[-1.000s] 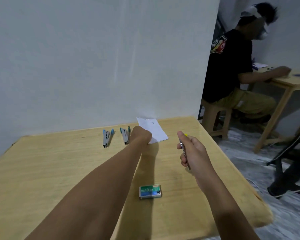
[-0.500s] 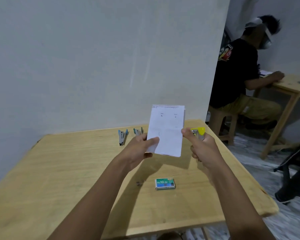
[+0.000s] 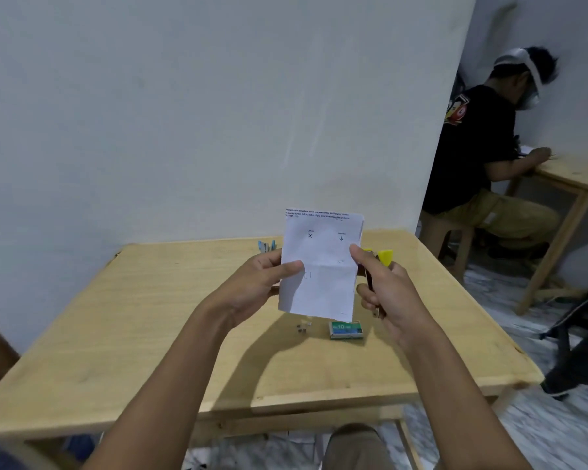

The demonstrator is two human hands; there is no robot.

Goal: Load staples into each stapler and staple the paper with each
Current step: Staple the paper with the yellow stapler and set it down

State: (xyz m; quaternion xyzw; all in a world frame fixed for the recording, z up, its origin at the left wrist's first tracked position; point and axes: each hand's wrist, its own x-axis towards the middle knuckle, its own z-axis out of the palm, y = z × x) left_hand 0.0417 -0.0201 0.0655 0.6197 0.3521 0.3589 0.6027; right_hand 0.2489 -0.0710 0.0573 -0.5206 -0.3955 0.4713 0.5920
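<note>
A pale wall (image 3: pixel 184 113) fills the left and middle of the view and ends at a corner toward the right. A light wooden table (image 3: pixel 133 317) is set against it, and its top is crossed by the shadow of the arms. Near the far edge a blue stapler (image 3: pixel 264 246) is partly hidden behind the left hand (image 3: pixel 257 283); whether more than one lies there cannot be told.

The paper (image 3: pixel 319 290) is held upright above the middle of the table. Its left edge is pinched between the left thumb and curled fingers. A crease is seen across its middle and printed lines along its top. Below it a few loose staples (image 3: pixel 302 327) lie on the wood, with a green box (image 3: pixel 346 330) just to their right.

The right edge of the paper is pinched by the thumb of the right hand (image 3: pixel 387 296). A yellow stapler (image 3: pixel 385 256) is gripped in that hand's other curled fingers, and its yellow end shows above the knuckles. Whether the stapler touches the paper cannot be told.

Past the corner, a person in a black shirt (image 3: pixel 479 147) is seated on a stool (image 3: pixel 435 232) at a second table (image 3: pixel 584 184), with one hand resting on its top. The floor (image 3: pixel 540 429) is marbled grey and white.
</note>
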